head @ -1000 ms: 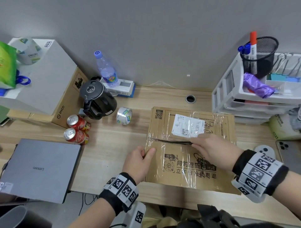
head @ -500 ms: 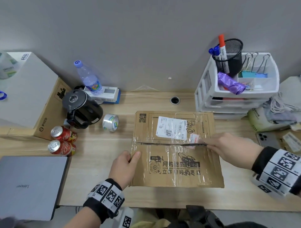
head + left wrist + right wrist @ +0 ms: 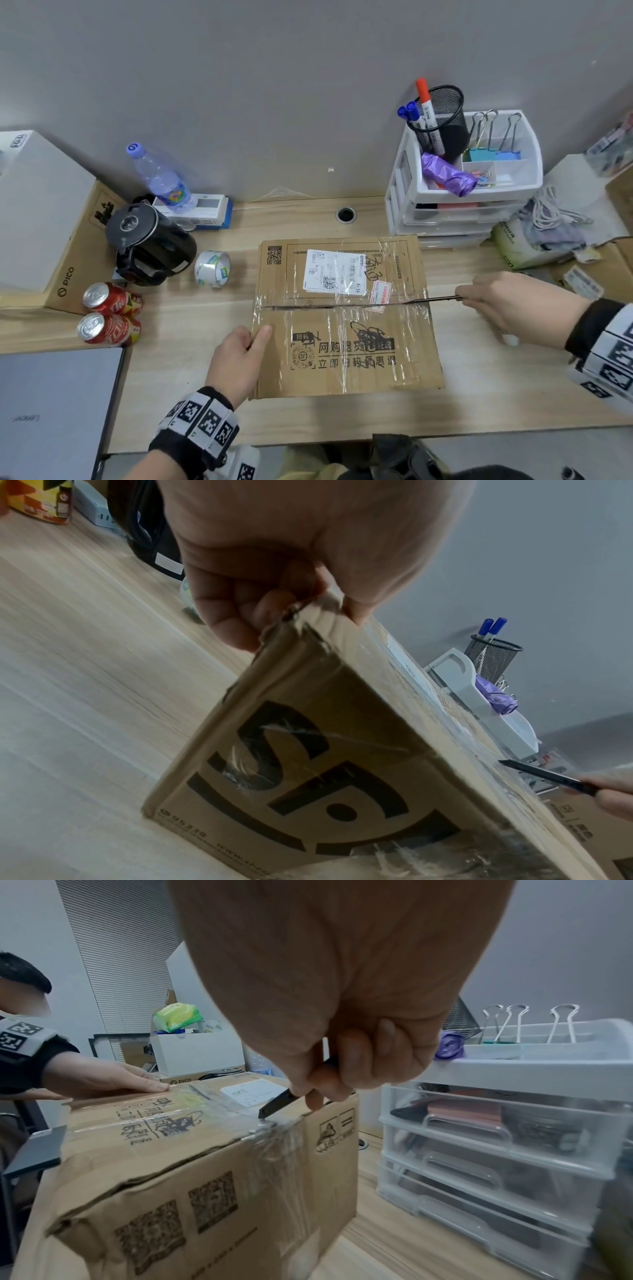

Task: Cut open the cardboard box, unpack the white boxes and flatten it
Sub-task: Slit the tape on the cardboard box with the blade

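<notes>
A taped brown cardboard box (image 3: 346, 342) with a white shipping label lies on the wooden desk. My left hand (image 3: 251, 339) grips its top left edge, thumb on the lid and fingers curled against the side (image 3: 260, 610). My right hand (image 3: 469, 298) holds a slim black knife (image 3: 435, 300) just past the box's right edge. The blade tip (image 3: 263, 1114) sits at the right end of the centre seam. A dark slit runs along that seam (image 3: 308, 306) through the clear tape. The flaps lie flat and the contents are hidden.
A white drawer unit (image 3: 462, 205) with a pen cup stands close behind the right hand. A tape roll (image 3: 212, 269), black kettle (image 3: 150, 245), two red cans (image 3: 109, 315) and a laptop (image 3: 58, 411) sit left. Another cardboard box (image 3: 603, 267) lies far right.
My right hand has drawn the knife rightward along the seam, from the box's middle to just past its right edge. The left hand has kept its hold on the left edge.
</notes>
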A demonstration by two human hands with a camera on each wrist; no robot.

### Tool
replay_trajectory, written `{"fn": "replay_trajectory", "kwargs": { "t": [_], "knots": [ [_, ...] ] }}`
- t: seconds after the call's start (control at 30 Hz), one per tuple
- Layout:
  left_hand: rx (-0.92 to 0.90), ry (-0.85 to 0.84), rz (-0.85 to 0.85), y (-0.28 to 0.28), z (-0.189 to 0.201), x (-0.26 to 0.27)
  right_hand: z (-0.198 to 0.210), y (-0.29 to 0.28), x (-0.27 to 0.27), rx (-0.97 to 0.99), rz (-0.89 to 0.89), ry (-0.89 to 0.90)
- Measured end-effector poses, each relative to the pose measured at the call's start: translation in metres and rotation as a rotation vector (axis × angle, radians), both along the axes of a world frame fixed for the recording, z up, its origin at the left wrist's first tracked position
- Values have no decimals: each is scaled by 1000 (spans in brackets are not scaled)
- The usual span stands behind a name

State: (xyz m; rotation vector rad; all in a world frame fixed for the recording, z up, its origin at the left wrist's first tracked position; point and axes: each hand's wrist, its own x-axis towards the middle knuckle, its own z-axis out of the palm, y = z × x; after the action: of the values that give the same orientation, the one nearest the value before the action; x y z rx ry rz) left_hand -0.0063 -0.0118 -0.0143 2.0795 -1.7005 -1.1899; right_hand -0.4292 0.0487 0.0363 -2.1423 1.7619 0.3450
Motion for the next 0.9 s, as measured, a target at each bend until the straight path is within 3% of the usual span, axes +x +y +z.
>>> {"fn": "replay_trajectory", "kwargs": {
  "t": [0.43, 0.7, 0.8, 0.9],
  "knots": [
    [-2, -18, 15, 1, 0, -1, 3, 24, -26, -64, -70, -136],
    [-2, -86, 7, -1, 1, -1, -21, 38, -47, -107, -92, -233],
    [19, -125, 12, -1, 5, 0, -23, 49, -58, -196, -201, -326],
    [-22, -207, -8, -5, 20, -7, -20, 62, -66, -239, -428, -499]
  ]
}}
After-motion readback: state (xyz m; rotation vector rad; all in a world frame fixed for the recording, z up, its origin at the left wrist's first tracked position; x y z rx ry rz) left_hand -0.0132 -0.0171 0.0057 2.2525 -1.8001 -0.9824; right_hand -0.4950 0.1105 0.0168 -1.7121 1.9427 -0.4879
